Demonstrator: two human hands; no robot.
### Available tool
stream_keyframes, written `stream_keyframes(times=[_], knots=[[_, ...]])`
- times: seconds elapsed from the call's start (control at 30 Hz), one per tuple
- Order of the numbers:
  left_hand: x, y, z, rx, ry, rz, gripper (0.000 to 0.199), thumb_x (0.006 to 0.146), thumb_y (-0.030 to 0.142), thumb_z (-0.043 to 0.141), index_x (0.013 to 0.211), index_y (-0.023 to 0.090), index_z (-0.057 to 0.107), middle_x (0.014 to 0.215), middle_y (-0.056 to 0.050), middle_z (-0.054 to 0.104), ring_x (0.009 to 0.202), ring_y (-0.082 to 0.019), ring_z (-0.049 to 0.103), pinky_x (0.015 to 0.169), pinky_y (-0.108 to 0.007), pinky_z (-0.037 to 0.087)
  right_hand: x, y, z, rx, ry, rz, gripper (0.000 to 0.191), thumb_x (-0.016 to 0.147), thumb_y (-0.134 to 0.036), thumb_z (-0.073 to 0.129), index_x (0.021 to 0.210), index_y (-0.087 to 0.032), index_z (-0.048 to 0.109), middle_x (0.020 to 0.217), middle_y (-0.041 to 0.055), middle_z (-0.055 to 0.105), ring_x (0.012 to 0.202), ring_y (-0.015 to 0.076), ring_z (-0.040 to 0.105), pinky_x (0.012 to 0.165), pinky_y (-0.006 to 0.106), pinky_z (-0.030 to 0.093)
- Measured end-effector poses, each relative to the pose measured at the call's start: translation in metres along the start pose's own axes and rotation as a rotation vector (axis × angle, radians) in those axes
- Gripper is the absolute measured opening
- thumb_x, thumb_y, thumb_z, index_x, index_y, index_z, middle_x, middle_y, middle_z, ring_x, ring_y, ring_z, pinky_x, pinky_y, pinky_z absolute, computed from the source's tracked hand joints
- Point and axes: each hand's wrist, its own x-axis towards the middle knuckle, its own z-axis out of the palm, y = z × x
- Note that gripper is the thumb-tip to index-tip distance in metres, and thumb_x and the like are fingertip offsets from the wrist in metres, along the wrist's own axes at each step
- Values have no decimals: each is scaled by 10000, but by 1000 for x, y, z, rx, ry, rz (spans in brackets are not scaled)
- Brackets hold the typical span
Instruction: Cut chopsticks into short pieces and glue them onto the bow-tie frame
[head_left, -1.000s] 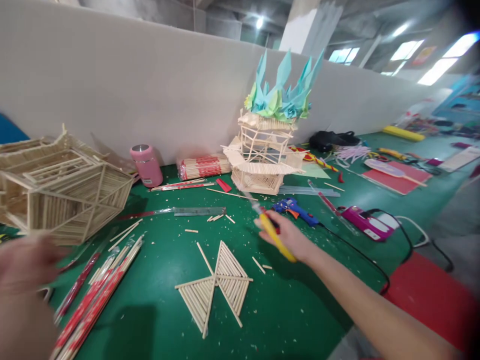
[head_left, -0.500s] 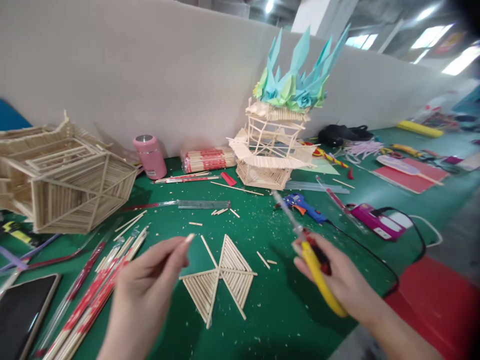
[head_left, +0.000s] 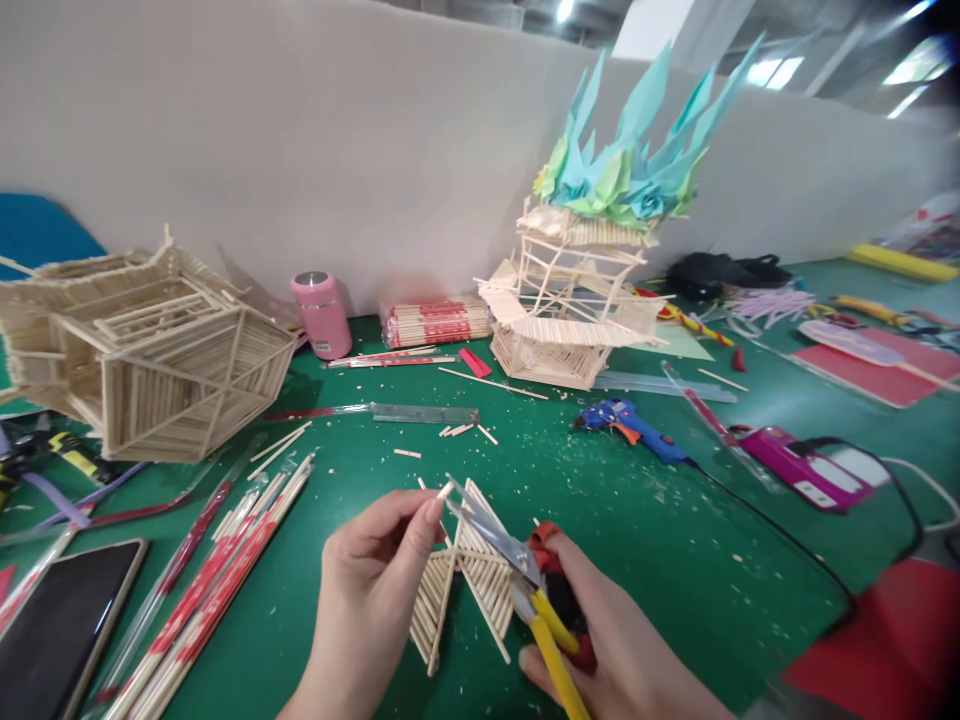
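Note:
My left hand [head_left: 382,580] pinches a short piece of wooden stick [head_left: 446,491] between thumb and fingertips. My right hand [head_left: 607,620] is wrapped round pruning shears [head_left: 546,600] with yellow and red-black handles. Their silver blades are apart, with the tips right by the end of the stick piece; whether they touch it I cannot tell. Below both hands lies a flat star-shaped frame of sticks [head_left: 484,580], two of its wedges filled with parallel sticks. The hands and shears hide part of it.
A stick-built model [head_left: 195,370] stands at left, and a stick tower [head_left: 555,350] with blue-green paper leaves at the back. A blue glue gun [head_left: 645,430] trails a cable at right. Around lie a pink flask [head_left: 321,318], a phone [head_left: 82,620] and packed sticks [head_left: 217,580].
My hands have come together above the star-shaped frame. The shears have swung left, their blades now apart at the stick piece. The view has shifted slightly left.

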Motion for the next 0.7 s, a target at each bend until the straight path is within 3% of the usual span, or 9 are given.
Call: stream_keyframes(times=[0.2,0.4,0.53,0.7], knots=[[-2,-7,0,86,-12,149,122,771,232,578,802,208,694,636,0,643,546,-108,570,486,-203,480,3,-8,3,-126,-20,-4,382,545,-157,628,841,-237,401,594,-65,454,466,81,396,393,197,325],[-4,-8,0,134,-45,258,141,777,163,551,803,200,684,719,-19,668,587,-115,601,513,-205,491,4,-13,4,-102,-15,2,388,530,-168,636,829,-243,400,585,-66,439,462,82,379,389,205,274],[-3,-8,1,190,-67,301,150,783,151,546,828,200,680,694,-12,662,588,-112,599,516,-198,485,4,-15,0,-157,-34,22,394,545,-183,640,856,-242,406,579,-67,450,453,88,396,383,208,281],[-2,-6,1,256,-85,333,146,796,159,527,795,190,670,670,-12,652,588,-118,603,497,-194,472,2,-13,-4,-183,-146,13,376,623,-265,640,926,-231,419,615,-37,523,490,120,471,430,237,383]])
